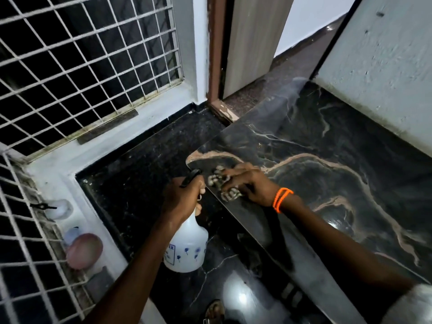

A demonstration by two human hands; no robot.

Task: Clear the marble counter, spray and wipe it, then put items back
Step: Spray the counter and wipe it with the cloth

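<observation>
The black marble counter (327, 174) with tan veins fills the right half of the view. My right hand (247, 183), with an orange band at the wrist, presses a patterned cloth (221, 183) onto the counter's left corner. My left hand (181, 198) grips the neck of a white spray bottle (187, 246) with a black trigger, held upright over the floor just left of the counter edge.
On the white window ledge at the left lie a pink round object (84, 251), a pale container (71, 235) behind it, and a white item (58, 209). A metal window grille (81, 54) stands behind. A door (252, 43) stands beyond the counter. Dark floor (145, 164) lies below.
</observation>
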